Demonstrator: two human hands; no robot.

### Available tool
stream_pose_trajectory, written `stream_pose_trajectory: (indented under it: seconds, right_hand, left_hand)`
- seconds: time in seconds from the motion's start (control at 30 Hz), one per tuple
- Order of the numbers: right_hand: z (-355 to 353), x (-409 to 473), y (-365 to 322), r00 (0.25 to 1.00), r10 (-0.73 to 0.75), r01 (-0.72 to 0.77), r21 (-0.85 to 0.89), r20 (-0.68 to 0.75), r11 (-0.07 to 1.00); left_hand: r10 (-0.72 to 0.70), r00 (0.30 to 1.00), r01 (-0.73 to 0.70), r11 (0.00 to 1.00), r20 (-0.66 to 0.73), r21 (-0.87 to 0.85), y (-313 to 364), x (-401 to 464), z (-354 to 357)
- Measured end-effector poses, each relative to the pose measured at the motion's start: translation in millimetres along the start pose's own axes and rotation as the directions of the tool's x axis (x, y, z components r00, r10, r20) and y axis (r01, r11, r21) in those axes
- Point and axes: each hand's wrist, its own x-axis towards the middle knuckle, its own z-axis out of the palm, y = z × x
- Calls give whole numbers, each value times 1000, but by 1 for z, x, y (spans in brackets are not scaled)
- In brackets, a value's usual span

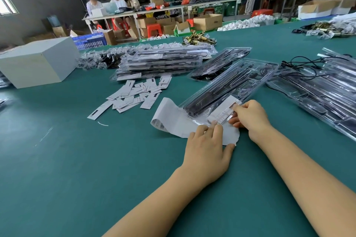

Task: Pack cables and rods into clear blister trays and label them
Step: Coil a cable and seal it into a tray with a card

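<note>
**Label going onto the near end of the tray**

While your left hand (pixel 207 148) presses flat, fingers straight, on the white label backing sheet (pixel 173 121), your right hand (pixel 250 116) pinches a small printed label (pixel 229 112) against the clear plastic blister tray (pixel 231 82). That tray's long axis runs from your hands up and rightward; your right hand is nearer. Loose white paper strips (pixel 133 94) lie left of the tray. Your right fingertips are hidden, and the label's print is unreadable.

The right hand (pixel 250 117) hides the label's (pixel 225 114) near corner; its print is too blurred to read. The right-hand trays (pixel 327 90) run off the picture's edge.
</note>
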Motion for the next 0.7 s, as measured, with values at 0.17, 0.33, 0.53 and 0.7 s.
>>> stream_pose_trajectory:
  seconds: [0.17,0.33,0.53,0.7]
  right_hand:
    - [-10,-1,-7,980,34,-56,105,197,993]
    - [-2,-4,-4,995,0,2,-22,102,1000]
    - [-2,-2,-7,989,65,-73,58,132,996]
    - [-1,-4,-6,992,46,-58,98,115,994]
  left_hand:
    - [-3,1000,3,1000,-30,-13,1,0,-2]
    - [118,977,-122,993,-180,-8,4,-4,-6]
    - [-10,840,1,1000,-543,-16,0,0,-25]
    - [-638,758,397,615,-134,-681,-24,9,-36]
